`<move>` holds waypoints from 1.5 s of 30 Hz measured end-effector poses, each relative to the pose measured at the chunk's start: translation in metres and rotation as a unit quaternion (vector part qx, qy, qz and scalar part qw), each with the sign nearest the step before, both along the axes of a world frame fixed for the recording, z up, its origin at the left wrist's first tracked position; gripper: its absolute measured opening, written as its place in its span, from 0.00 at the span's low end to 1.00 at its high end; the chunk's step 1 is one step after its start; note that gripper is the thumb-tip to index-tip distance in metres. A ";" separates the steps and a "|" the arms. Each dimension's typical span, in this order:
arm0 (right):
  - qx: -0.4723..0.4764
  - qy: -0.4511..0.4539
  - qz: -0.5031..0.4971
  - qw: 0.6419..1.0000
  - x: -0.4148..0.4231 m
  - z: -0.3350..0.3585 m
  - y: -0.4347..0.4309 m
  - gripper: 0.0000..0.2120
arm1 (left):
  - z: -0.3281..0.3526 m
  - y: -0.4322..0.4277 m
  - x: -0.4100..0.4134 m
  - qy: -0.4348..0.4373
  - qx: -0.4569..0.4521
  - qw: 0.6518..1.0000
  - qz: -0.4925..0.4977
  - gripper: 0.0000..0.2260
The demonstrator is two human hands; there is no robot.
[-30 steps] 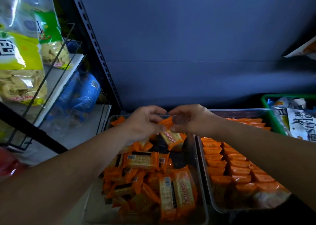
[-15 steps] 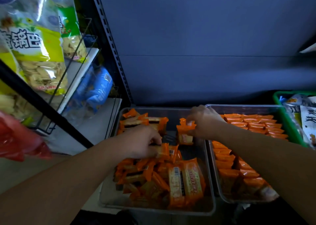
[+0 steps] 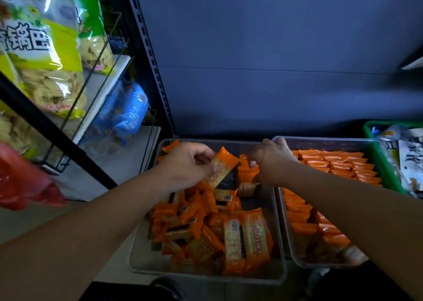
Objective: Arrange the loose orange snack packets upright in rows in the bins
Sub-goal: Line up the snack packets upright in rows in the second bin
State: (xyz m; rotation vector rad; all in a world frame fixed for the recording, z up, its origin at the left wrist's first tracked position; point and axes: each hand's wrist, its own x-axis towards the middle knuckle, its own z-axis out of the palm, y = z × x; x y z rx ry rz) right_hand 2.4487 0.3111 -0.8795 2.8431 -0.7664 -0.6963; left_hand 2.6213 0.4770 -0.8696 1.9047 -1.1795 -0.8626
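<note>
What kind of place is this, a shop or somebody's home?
Most likely a small shop's snack aisle. Two clear plastic bins hold identical orange snack packets, the right one in rows; a black slotted metal shelving upright stands behind, and large yellow-green bags of crisps fill a wire rack at left.

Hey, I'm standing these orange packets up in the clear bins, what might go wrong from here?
The few upright packets held by your right hand have open space beside them, so they may topple when you let go. The packet pinched in your left hand is tilted and might slip from that light grip onto the loose pile.
</note>
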 end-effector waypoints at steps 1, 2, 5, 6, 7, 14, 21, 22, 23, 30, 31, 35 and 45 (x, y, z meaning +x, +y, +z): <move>0.030 -0.013 -0.013 0.999 -0.002 0.004 -0.001 0.17 | 0.002 -0.001 -0.003 0.027 0.006 1.000 0.011 0.05; 0.075 -0.038 -0.035 0.996 -0.005 0.008 -0.002 0.18 | 0.004 -0.002 -0.007 0.050 0.015 0.998 0.023 0.05; 0.300 -0.178 -0.155 0.924 -0.011 0.032 -0.001 0.21 | 0.006 -0.008 -0.014 0.095 0.043 0.993 0.059 0.04; 0.371 -0.221 -0.201 0.879 -0.014 0.042 0.001 0.21 | 0.008 -0.010 -0.017 0.114 0.049 0.990 0.062 0.04; 0.431 -0.250 -0.240 0.833 -0.017 0.051 0.003 0.22 | 0.009 -0.013 -0.021 0.133 0.051 0.988 0.058 0.04; 0.472 -0.341 -0.321 0.747 -0.046 0.073 0.001 0.15 | 0.016 -0.033 -0.043 0.123 0.049 0.991 -0.023 0.07; 0.399 -0.301 -0.276 0.821 -0.050 0.044 -0.009 0.13 | -0.021 -0.044 -0.034 -0.224 0.303 0.877 -0.298 0.24; 0.378 -0.294 -0.254 0.840 -0.048 0.039 -0.010 0.11 | -0.022 -0.045 -0.035 -0.205 0.306 0.878 -0.307 0.25; 0.356 -0.283 -0.231 0.860 -0.045 0.034 -0.011 0.10 | -0.024 -0.046 -0.033 -0.190 0.301 0.883 -0.307 0.27; 0.196 -0.177 -0.118 0.957 -0.027 0.004 -0.013 0.17 | -0.023 -0.040 -0.018 -0.174 0.277 0.882 -0.341 0.11; 0.165 -0.161 -0.099 0.968 -0.025 0.001 -0.011 0.18 | -0.022 -0.037 -0.016 -0.172 0.271 0.887 -0.333 0.11; 0.038 -0.080 0.004 0.996 -0.017 -0.011 0.005 0.18 | -0.020 -0.025 -0.010 -0.171 0.238 0.908 -0.300 0.13; 0.066 -0.061 0.004 0.996 -0.018 -0.003 0.012 0.19 | -0.012 -0.013 -0.063 -0.154 0.240 0.903 -0.320 0.32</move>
